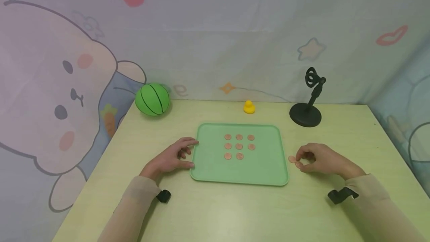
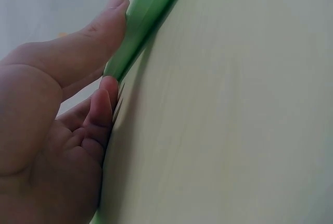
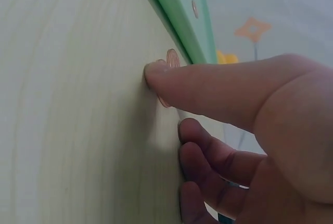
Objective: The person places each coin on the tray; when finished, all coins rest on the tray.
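A green tray [image 1: 208,171] lies on the table, with several copper coins [image 1: 239,146] set out on it in rows of three, three and two. At the tray's left edge, my left hand [image 1: 172,158] rests with its thumb and index finger spread along the rim [image 2: 140,31]. Right of the tray, my right hand [image 1: 320,158] pinches a copper coin [image 1: 298,164] between thumb and index finger, low at the tabletop. Another copper coin [image 1: 292,159] lies flat beside it, close to the tray's right rim. The thumb [image 3: 208,88] partly hides the coins in the right wrist view.
Along the back of the table are a green ball [image 1: 152,99] at left, a yellow rubber duck [image 1: 249,107] behind the tray, and a black stand [image 1: 305,115] at right. A patterned cloth [image 1: 208,47] hangs behind the table.
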### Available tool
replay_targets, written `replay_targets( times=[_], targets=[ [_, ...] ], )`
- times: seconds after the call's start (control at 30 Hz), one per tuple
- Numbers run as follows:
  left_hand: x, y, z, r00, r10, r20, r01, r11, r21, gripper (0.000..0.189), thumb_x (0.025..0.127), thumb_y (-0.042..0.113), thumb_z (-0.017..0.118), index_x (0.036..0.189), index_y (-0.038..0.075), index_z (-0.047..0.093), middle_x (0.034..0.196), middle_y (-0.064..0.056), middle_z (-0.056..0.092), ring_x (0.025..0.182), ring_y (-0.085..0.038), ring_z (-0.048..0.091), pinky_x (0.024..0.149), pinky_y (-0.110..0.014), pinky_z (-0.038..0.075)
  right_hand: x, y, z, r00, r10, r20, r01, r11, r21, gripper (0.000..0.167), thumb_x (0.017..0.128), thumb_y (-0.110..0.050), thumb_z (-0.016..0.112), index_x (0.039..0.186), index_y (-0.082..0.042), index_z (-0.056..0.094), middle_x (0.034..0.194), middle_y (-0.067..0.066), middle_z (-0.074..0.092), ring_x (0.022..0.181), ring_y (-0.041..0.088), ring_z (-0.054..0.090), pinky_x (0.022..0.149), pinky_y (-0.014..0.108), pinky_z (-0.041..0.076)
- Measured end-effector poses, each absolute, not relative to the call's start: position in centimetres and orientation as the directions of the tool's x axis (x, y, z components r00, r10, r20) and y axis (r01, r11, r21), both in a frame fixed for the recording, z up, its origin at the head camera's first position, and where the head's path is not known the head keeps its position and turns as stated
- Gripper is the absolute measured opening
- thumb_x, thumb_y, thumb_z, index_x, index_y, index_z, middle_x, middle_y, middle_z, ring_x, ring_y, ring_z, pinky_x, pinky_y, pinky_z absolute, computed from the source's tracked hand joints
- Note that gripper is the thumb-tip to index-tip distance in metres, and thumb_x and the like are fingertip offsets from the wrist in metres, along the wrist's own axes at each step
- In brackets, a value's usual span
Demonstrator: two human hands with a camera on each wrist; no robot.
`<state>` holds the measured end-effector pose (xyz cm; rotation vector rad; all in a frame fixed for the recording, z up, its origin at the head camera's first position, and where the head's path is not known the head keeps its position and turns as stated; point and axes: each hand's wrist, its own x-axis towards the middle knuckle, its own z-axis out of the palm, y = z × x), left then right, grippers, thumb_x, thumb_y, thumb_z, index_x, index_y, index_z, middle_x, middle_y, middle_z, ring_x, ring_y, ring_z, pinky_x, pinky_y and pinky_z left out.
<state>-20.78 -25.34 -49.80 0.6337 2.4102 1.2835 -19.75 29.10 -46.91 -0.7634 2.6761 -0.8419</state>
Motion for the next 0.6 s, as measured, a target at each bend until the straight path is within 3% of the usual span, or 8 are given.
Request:
replay_targets(
  times=[0.4, 0.6],
  targets=[
    [-20.83, -25.27, -49.77, -0.848, 0.522, -0.089, 0.221, 0.502, 0.836, 0.079, 0.088, 0.018, 0.088, 0.157, 0.012, 0.049, 0.156, -0.011, 0.041, 0.109, -0.026, 0.053, 0.095, -0.036, 0.047, -20.14, 28.94, -47.05, -0.817, -0.567, -0.108, -0.413, 0.704, -0.577, 0.013, 0.090, -0.017, 0.083, 0.088, -0.025, 0.072, 0.092, -0.011, 0.065, 0.086, 0.010, 0.054, 0.083, 0.029, 0.047],
    [-20.87, -25.30, -49.90, -0.848, 0.522, -0.089, 0.219, 0.499, 0.839, 0.078, 0.089, 0.017, 0.087, 0.157, 0.011, 0.049, 0.156, -0.012, 0.041, 0.109, -0.027, 0.053, 0.095, -0.038, 0.047, -20.24, 28.79, -47.14, -0.813, -0.571, -0.115, -0.408, 0.700, -0.586, 0.014, 0.090, -0.014, 0.081, 0.087, -0.024, 0.071, 0.086, -0.009, 0.061, 0.081, 0.009, 0.049, 0.075, 0.027, 0.042]
  ],
)
